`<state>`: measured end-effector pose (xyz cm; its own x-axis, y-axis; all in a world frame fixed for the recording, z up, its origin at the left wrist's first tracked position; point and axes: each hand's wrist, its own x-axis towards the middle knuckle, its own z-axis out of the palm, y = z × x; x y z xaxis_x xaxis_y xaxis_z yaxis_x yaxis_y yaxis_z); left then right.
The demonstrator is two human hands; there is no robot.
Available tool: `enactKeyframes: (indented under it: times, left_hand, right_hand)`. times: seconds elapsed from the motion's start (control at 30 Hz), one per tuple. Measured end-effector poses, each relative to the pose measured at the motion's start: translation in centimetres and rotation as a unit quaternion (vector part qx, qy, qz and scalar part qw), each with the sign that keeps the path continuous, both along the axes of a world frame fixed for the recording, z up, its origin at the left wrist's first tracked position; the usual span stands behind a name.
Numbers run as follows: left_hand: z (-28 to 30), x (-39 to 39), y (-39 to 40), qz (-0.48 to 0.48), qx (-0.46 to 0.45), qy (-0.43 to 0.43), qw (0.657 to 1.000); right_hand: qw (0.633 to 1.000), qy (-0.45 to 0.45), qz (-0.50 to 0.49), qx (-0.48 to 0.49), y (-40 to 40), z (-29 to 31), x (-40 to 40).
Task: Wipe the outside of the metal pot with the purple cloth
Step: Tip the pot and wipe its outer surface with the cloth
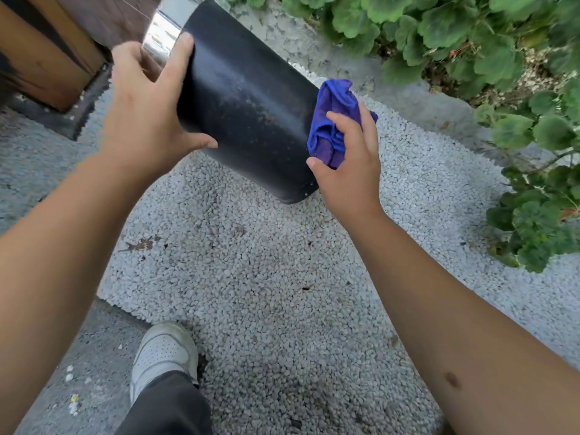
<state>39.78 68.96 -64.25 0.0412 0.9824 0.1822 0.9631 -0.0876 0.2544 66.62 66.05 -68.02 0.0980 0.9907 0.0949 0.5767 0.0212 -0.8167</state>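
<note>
- The tall cylindrical metal pot with a blackened outside [251, 120] is held up in the air, tipped over so its dark base faces the camera. One end points up and away to the left, the other down toward the right.
- You can see a strip of shiny silver metal [160, 36] at the upper left edge of the pot, just past the fingertips.
- The left hand [147, 111] has its grip clamped on the pot's left side: fingers spread over the upper edge, thumb pressed along the lower left of the dark surface. So the pot sits to the right of that palm, wedged between thumb and fingers.
- The right hand [345, 164] has its grip closed round a crumpled purple-blue microfibre cloth [332, 120], bunched between thumb and fingers.
- The cloth is pushed up against the pot's right edge, touching it. Most of the wad sticks up above the hand.
- The pot therefore hangs between the two hands, left hand on one side and cloth hand on the other.
- The dark surface looks dusty, with pale speckles and a brownish smear across the middle.
- Underneath is a pale pebbled paving slab [266, 293], with greyer rough ground [37, 164] to the left.
- A white sneaker [163, 353] and a dark trouser leg [169, 406] show at the bottom.
- Green leafy plants [470, 36] run along the top and right side, and a brown wooden thing [47, 51] sits top left.
</note>
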Motion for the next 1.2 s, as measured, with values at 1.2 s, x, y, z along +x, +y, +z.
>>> enactKeyframes:
  times: [1.2]
  left_hand:
    - [4.1,7.6,5.5,-0.096,-0.054,0.101,0.989]
  right_hand:
    - [0.994,-0.08,-0.074,-0.004,-2.6,-2.5,2.5]
